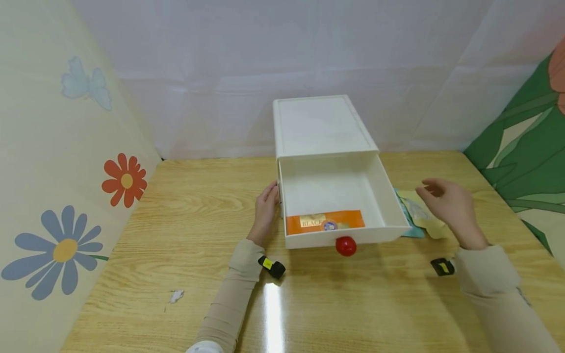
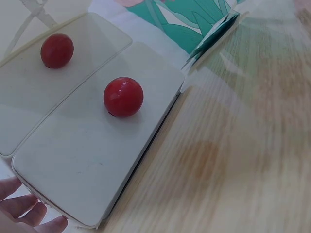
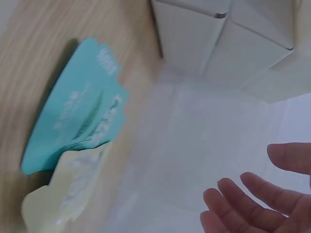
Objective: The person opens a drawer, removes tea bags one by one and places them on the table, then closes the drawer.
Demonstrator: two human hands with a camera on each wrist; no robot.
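A white two-drawer box point(image 1: 320, 125) stands on the table, its upper drawer point(image 1: 324, 184) pulled out toward me. Inside that drawer, along the front wall, lies an orange packet point(image 1: 324, 222). Red round knobs point(image 2: 123, 97) sit on the drawer fronts in the left wrist view. My left hand point(image 1: 266, 212) rests its fingers against the box's left side. To the right of the box, my right hand point(image 1: 452, 208) hovers with fingers loosely bent and nothing in them. Near it lie a teal packet point(image 3: 75, 109) and a pale yellow packet point(image 3: 73, 187).
The wooden table point(image 1: 198, 235) ends at a white cloth backdrop point(image 1: 212, 88). Flower-printed panels point(image 1: 66, 147) stand at left and right. A small pale worn patch point(image 1: 176, 296) marks the table at front left. Dark wrist cameras point(image 1: 271, 267) hang at both sleeves.
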